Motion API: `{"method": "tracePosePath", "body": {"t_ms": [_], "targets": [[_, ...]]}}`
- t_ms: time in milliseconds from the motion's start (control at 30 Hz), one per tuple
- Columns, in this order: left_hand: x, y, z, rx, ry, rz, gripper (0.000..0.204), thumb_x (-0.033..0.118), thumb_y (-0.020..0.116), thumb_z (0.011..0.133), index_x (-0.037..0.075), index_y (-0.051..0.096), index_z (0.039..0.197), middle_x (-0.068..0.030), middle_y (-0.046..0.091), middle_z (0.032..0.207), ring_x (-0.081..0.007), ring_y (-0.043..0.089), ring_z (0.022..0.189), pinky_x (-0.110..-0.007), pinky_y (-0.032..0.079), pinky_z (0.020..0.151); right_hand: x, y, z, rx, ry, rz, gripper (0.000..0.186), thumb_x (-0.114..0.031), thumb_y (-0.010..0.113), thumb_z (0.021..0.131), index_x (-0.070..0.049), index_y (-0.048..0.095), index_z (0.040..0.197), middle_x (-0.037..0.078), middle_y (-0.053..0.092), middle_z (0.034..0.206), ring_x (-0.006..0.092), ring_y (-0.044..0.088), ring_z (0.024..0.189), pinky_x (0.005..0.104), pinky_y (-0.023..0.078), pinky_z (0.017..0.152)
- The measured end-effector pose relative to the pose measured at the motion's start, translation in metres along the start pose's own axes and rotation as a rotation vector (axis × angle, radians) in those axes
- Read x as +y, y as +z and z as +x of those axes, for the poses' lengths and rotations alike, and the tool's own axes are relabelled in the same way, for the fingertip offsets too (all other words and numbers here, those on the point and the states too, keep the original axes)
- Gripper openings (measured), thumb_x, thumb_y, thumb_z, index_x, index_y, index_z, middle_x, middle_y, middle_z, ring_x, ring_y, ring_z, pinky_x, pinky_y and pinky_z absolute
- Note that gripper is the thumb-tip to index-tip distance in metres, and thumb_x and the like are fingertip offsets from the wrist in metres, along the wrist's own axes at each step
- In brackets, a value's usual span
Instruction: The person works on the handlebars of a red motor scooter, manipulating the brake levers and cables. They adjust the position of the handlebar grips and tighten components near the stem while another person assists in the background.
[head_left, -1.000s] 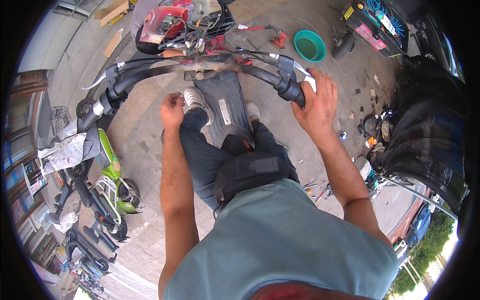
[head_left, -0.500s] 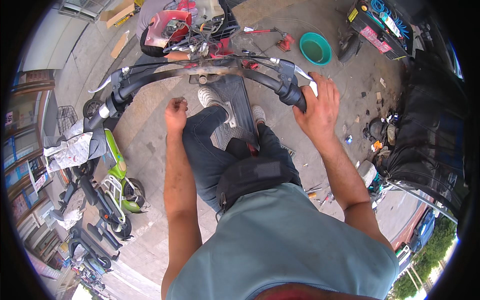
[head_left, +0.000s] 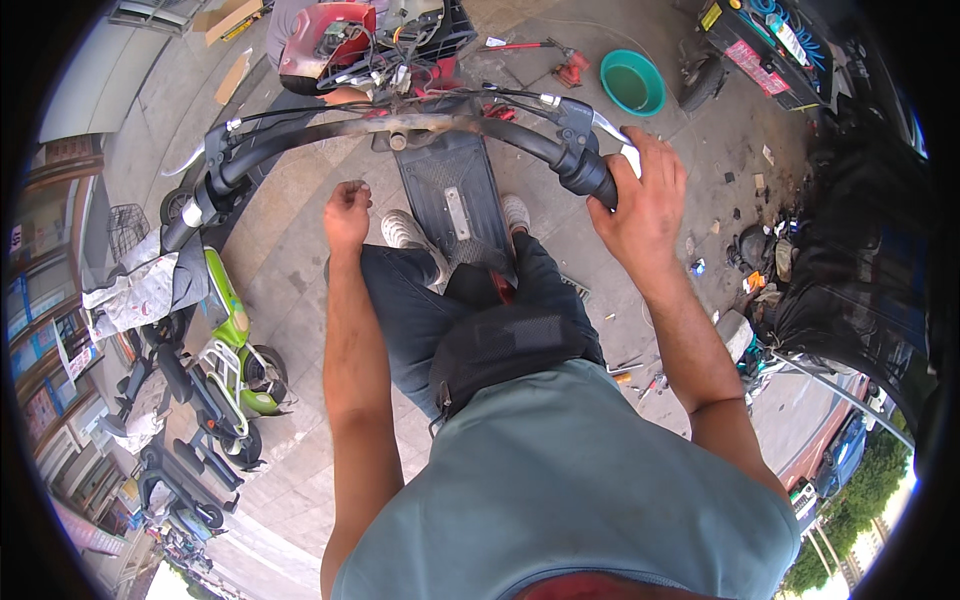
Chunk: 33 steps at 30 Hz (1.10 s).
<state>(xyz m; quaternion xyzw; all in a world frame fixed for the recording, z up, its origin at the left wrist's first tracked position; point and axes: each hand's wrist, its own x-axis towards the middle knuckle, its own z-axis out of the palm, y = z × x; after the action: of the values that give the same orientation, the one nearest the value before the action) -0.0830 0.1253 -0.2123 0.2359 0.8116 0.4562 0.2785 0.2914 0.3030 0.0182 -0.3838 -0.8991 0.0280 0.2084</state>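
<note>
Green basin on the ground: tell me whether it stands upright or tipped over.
Upright: the green basin sits mouth up, with what looks like murky liquid pooled inside.

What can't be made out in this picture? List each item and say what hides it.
All in the head view:
- Whether the bare left hand pinches anything: curled fingertips, too small.
- How the bare right hand closes on the black rubber grip: covered by its own back.
- The brown cardboard carton's far part: cut by the upper edge.
- What the small orange scrap is: too small.
</note>
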Motion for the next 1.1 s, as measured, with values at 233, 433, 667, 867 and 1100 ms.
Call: {"method": "tracePosePath", "body": {"t_ms": [233, 433, 667, 867, 1100], "targets": [[-0.023, -0.005, 0.005, 0.001, -0.047, -0.092, 0.019, 0.014, 0.068, 0.093, -0.003, 0.07, 0.102, -0.01, 0.073, 0.085, -0.016, 0.07, 0.074, -0.031, 0.056, 0.071, -0.002, 0.0, 0.001, 0.013, -0.008, -0.019, 0.046, -0.009, 0.084, 0.057, -0.005, 0.065, 0.098, 0.016, 0.057, 0.133, 0.0401, 0.053, 0.121, 0.0525, 0.039, 0.106], [-0.002, -0.006, 0.003, 0.01, -0.02, -0.05, 0.018, 0.013, 0.067, 0.093, -0.003, 0.07, 0.103, -0.0096, 0.072, 0.085, -0.0155, 0.069, 0.074, -0.03, 0.056, 0.07, 0.001, 0.001, 0.003, 0.004, -0.001, -0.015, 0.048, -0.01, 0.085, 0.056, -0.005, 0.066, 0.099, 0.017, 0.056, 0.133, 0.0379, 0.053, 0.125, 0.0549, 0.038, 0.111], [0.002, -0.01, -0.002, 0.011, -0.027, -0.116, 0.018, 0.014, 0.067, 0.095, -0.003, 0.069, 0.102, -0.0079, 0.071, 0.084, -0.0145, 0.068, 0.073, -0.029, 0.055, 0.07, -0.001, -0.001, 0.002, 0.027, -0.02, -0.005, 0.044, -0.009, 0.083, 0.058, -0.005, 0.065, 0.098, 0.016, 0.058, 0.133, 0.0399, 0.054, 0.121, 0.0528, 0.039, 0.106], [0.014, -0.004, -0.006, 0.001, -0.018, -0.155, 0.019, 0.014, 0.067, 0.095, -0.003, 0.068, 0.103, -0.0086, 0.071, 0.085, -0.0148, 0.068, 0.075, -0.029, 0.055, 0.071, -0.002, -0.002, 0.0, -0.002, 0.013, 0.005, 0.048, -0.011, 0.087, 0.055, -0.006, 0.067, 0.098, 0.016, 0.056, 0.133, 0.0371, 0.053, 0.126, 0.0554, 0.037, 0.112], [0.028, 0.002, -0.006, -0.009, -0.012, -0.157, 0.017, 0.013, 0.068, 0.095, -0.003, 0.069, 0.102, -0.0085, 0.071, 0.085, -0.015, 0.068, 0.075, -0.029, 0.055, 0.071, 0.0, -0.002, 0.001, 0.007, 0.007, 0.01, 0.047, -0.01, 0.087, 0.056, -0.005, 0.067, 0.098, 0.018, 0.056, 0.132, 0.0364, 0.053, 0.126, 0.055, 0.036, 0.113]]}}
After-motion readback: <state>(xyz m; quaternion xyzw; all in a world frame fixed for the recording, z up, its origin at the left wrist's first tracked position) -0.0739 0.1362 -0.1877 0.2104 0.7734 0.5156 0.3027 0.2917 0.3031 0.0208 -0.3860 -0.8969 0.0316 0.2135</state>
